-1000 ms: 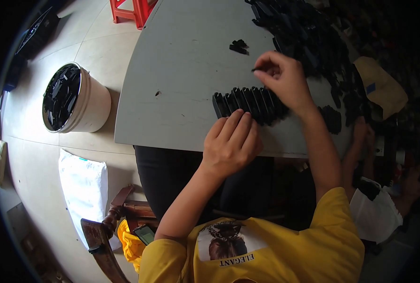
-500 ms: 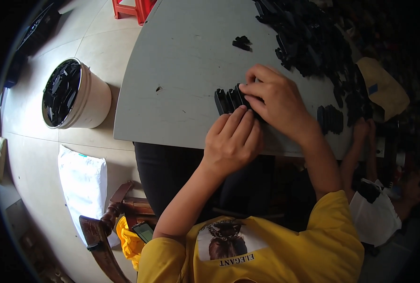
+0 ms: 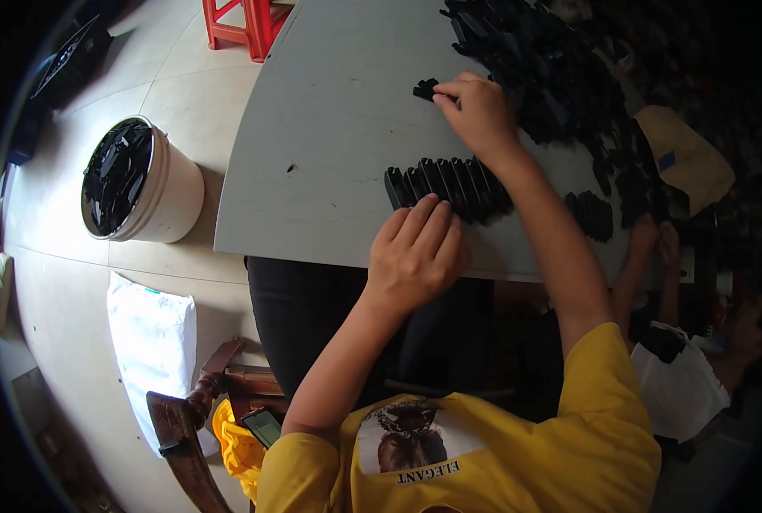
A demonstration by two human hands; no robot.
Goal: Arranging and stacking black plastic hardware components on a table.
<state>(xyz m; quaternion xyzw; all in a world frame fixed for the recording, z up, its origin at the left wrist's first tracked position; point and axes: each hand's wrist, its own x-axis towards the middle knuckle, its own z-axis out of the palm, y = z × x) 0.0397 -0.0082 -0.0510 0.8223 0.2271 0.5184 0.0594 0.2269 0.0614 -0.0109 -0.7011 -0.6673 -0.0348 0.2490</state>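
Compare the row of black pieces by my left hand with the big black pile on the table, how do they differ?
Arrangement: the row has its pieces lined up side by side, while the pile is jumbled.
Size: the row is short and compact; the pile spreads over a much larger area.
Contact: your left hand touches the row, whereas the pile lies away from that hand.
Both are black and sit on the grey table.

Pale grey, smooth worktop [image 3: 329, 111]. Near middle: side-by-side row of long, narrow black plastic-looking parts [image 3: 456, 184]. Farther back: small cluster of short black pieces [image 3: 423, 89]. Far right: big loose heap of glossy black parts [image 3: 552, 85]. Near right: short black ridged stack [image 3: 589, 215]. Left: small dark mark [image 3: 292, 168].
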